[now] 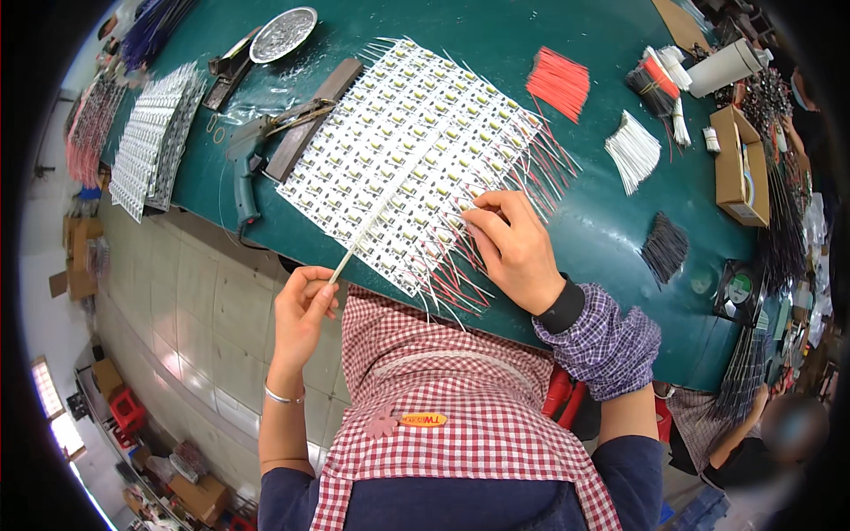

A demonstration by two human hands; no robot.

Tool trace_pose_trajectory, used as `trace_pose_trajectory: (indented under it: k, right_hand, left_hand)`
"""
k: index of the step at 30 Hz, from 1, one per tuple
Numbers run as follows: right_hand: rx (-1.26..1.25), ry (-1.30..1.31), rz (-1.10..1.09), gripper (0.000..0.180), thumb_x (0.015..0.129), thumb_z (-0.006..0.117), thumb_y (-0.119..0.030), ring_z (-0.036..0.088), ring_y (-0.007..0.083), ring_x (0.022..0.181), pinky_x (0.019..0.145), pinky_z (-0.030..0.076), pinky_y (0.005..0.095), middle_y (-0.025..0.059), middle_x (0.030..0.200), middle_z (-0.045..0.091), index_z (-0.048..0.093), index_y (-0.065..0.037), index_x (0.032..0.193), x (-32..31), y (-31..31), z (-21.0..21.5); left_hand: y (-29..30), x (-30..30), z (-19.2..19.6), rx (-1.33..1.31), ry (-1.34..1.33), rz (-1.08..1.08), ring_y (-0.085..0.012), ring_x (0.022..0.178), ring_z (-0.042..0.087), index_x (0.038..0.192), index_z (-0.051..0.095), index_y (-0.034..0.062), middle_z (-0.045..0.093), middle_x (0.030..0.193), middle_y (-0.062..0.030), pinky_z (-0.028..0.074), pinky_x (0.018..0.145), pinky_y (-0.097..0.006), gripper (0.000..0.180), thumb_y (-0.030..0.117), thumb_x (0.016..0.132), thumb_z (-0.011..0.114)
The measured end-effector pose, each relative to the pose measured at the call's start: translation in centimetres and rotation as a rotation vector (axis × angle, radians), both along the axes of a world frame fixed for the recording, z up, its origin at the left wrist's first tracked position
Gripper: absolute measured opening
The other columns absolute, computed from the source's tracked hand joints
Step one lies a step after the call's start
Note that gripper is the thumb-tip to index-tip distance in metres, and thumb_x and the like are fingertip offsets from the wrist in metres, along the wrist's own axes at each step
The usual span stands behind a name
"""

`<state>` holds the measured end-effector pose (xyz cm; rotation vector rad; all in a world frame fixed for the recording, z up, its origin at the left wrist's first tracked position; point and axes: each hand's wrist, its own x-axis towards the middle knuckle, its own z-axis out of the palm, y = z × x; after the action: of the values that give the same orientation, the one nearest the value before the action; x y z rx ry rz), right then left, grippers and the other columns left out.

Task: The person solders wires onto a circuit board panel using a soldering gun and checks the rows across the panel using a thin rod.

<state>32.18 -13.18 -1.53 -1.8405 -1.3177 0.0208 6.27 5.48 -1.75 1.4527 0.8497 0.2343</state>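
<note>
A white circuit board panel (381, 133) with rows of small yellow-green parts lies at a slant on the table. Red and white wires (531, 177) stick out along its right and near edges. My left hand (305, 305), at the panel's near left corner, pinches the end of a long thin pale rod (363, 232) that runs across the panel. Over the panel's right side, my right hand (513, 243) has thumb and forefinger pinched close to the board among the wires. What those fingertips hold is too small to make out.
A dark bar (314, 119) lies along the panel's left edge, beside a teal glue gun (245, 173). A metal bowl (283, 35) stands beyond. Red wires (559, 84), white wires (633, 152) and black wires (664, 248) lie right, near a cardboard box (742, 168). More panels (155, 137) stand left.
</note>
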Motion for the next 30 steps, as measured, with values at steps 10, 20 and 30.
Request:
trace_pose_trajectory:
  k: [10, 20, 30]
  right_hand:
    - [0.107, -0.159, -0.123, 0.014, 0.080, 0.068, 0.004, 0.060, 0.0304, 0.087, 0.074, 0.050, 0.0379, 0.0114, 0.094, 0.061, 0.066, -0.001, 0.092, 6.6, 1.5, 1.8]
    - [-0.020, 0.079, -0.070, 0.013, 0.088, 0.063, -0.004, 0.065, 0.0239, 0.083, 0.069, 0.053, 0.0359, 0.0117, 0.096, 0.064, 0.071, -0.001, 0.099, 12.5, 6.9, -1.6]
    - [-0.142, 0.079, -0.012, 0.023, 0.090, 0.060, -0.002, 0.060, 0.0250, 0.084, 0.073, 0.049, 0.0356, 0.0101, 0.095, 0.057, 0.070, -0.010, 0.109, 12.7, 8.0, -2.1]
  left_hand:
    - [-0.6, 2.8, 0.7, 0.228, 0.075, 0.040, -0.0036, 0.073, 0.059, 0.108, 0.063, -0.0005, 0.069, 0.088, -0.0015, 0.050, 0.060, -0.020, 0.013, 0.000, 0.095, 0.061]
    - [-0.1, 3.9, 1.4, 0.074, 0.107, 0.020, -0.0062, 0.068, 0.059, 0.108, 0.061, -0.0025, 0.068, 0.086, -0.0041, 0.047, 0.056, -0.020, 0.013, 0.002, 0.095, 0.060]
    - [0.6, 4.4, 0.7, 0.008, 0.103, -0.028, -0.0073, 0.071, 0.060, 0.109, 0.059, -0.0035, 0.067, 0.089, -0.0049, 0.048, 0.056, -0.020, 0.014, 0.002, 0.096, 0.059]
